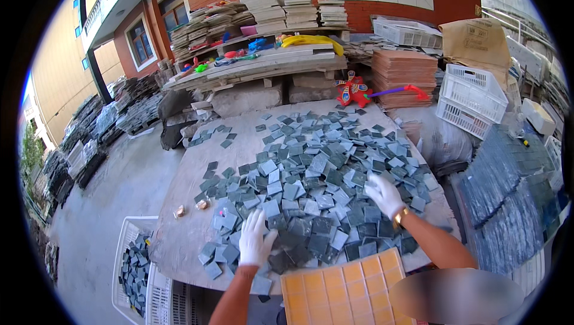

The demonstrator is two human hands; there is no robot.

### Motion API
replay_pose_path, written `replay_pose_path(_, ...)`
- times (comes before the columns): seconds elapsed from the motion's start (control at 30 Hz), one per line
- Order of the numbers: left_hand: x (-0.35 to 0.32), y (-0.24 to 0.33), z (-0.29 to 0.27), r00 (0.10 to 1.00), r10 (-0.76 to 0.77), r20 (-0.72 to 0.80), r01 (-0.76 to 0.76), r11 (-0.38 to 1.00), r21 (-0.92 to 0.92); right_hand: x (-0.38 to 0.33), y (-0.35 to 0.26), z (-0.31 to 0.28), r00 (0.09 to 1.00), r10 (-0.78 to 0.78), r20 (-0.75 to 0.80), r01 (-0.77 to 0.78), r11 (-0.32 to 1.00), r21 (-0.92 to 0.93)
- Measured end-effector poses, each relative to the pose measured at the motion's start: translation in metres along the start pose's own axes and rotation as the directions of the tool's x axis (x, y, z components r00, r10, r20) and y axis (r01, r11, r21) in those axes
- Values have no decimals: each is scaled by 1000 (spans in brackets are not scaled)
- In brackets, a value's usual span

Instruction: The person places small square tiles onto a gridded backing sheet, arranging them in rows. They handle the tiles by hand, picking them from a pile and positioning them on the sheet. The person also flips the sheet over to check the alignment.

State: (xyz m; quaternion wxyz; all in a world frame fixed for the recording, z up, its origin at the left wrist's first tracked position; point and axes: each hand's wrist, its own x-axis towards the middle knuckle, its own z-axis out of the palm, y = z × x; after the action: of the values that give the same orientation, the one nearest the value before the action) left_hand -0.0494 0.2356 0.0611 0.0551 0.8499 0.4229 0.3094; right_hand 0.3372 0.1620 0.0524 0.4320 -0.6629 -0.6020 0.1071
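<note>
Many small square slate tiles (pixel 323 163), grey-green to dark, lie in a loose heap across a pale work table (pixel 185 187). My left hand (pixel 256 238), in a white glove, rests at the heap's near left side. Its fingers are stretched out and touch the tiles there. Farther right, my right hand (pixel 384 195), also white-gloved, reaches over the heap with its fingers apart; no tile can be made out in it. A yellow-orange tray (pixel 347 289) divided into a square grid sits at the near edge, below both hands. Its visible squares hold no tiles.
A white plastic crate (pixel 122 247) of tiles stands at the left. Behind the table are a red toy (pixel 354 92), stacked reddish tiles (pixel 405 78) and a bench (pixel 269 65) with toys and slabs. White crates (pixel 469 101) and dark slate stacks (pixel 508 187) flank the right.
</note>
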Motion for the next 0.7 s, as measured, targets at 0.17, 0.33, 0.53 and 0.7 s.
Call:
replay_pose_path(0.17,122,-63,76,996,24,86,-27,999,36,125,52,41,990,-71,-122,19,922,-386)
replay_pose_path(0.33,189,-62,118,979,-156,130,177,969,-174,182,66,47,958,287,22,-250,867,-430)
replay_pose_path(0.53,214,-45,157,900,-332,283,313,943,112,186,61,66,954,299,9,-259,841,-476)
replay_pose_path(0.7,210,-7,154,946,-191,261,227,968,-112,181,56,70,974,219,56,-194,936,-295)
